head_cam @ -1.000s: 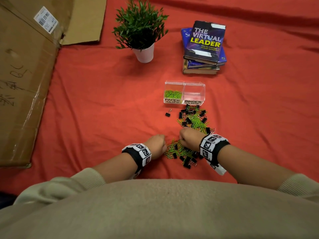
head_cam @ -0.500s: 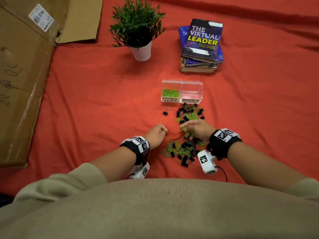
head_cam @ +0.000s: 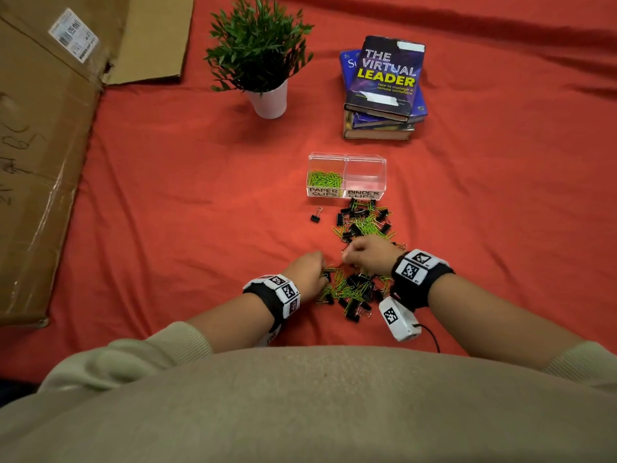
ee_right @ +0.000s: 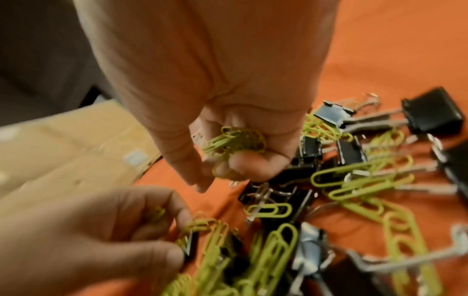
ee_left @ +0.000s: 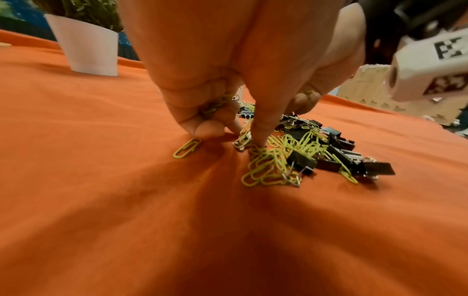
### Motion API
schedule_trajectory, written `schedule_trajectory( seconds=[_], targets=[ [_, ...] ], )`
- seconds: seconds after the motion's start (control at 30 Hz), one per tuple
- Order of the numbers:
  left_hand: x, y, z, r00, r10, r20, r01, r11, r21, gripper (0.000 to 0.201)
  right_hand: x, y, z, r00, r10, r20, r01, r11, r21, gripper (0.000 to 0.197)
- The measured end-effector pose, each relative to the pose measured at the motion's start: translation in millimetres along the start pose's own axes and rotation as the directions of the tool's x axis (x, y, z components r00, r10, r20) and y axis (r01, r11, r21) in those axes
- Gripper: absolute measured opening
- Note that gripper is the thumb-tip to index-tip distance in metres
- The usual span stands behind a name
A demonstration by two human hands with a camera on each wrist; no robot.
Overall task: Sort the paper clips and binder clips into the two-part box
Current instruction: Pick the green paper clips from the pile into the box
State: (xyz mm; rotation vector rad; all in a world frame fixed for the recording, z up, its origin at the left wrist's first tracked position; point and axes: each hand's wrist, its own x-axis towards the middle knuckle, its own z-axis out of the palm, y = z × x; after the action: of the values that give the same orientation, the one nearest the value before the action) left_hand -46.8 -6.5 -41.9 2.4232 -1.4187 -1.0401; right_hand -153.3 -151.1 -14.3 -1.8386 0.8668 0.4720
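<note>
Both fists knuckles-up over red cloth (head_cam: 167, 228): left hand (head_cam: 305, 269) and right hand (head_cam: 369, 253) each clutch green wire paper clips (ee_right: 235, 142).

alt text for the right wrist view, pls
The right hand grips a bunch of green paper clips in curled fingers above a mixed pile of green paper clips and black binder clips on orange cloth. The left hand pinches more paper clips at lower left.

The head camera looks steeply down from above, taking in the whole red cloth (head_cam: 167, 195). Both wrist cameras sit low and close, sharing the mixed clip pile (head_cam: 350, 289).
</note>
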Motion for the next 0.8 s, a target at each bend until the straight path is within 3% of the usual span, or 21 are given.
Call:
schedule_trajectory(
  seconds=[0.13, 0.3, 0.53, 0.63, 0.7, 0.8],
  targets=[
    [2.4, -0.8, -1.7, 0.999, -0.035, 0.028, 0.035, 0.999, 0.004, 0.026, -1.1, -1.0, 7.9, 0.987, -0.151, 0.049, 0.158, 0.924, -0.348, 0.012],
    [2.2, -4.0, -4.6, 0.996, -0.069, 0.061, 0.069, 0.998, -0.009, 0.021, -1.9, 0.4, 16.6, 0.967, -0.224, 0.124, 0.254, 0.779, -0.574, 0.028],
    [0.8, -7.9, -18.2, 0.997, -0.073, 0.009, 0.074, 0.987, -0.142, 0.015, -0.4, 3.6, 26.8, 0.967, -0.226, 0.116, 0.248, 0.743, -0.622, 0.014],
    [5.6, -8.3, -34.3, 0.993, -0.11, -0.049, 0.094, 0.963, -0.254, 0.016, 1.9, 2.3, 32.2, 0.961, -0.228, 0.159, 0.272, 0.663, -0.697, 0.02],
    [13.2, -6.9, -48.6, 0.986, -0.146, -0.078, 0.113, 0.939, -0.325, 0.016, 3.6, 2.2, 32.6, 0.965, -0.218, 0.148, 0.259, 0.689, -0.677, 0.021],
    [31.0, 0.6, -76.6, 0.97, -0.19, -0.153, 0.12, 0.918, -0.377, 0.017, 5.5, 3.8, 26.5, 0.971, -0.207, 0.119, 0.238, 0.805, -0.543, 0.017]
  ],
)
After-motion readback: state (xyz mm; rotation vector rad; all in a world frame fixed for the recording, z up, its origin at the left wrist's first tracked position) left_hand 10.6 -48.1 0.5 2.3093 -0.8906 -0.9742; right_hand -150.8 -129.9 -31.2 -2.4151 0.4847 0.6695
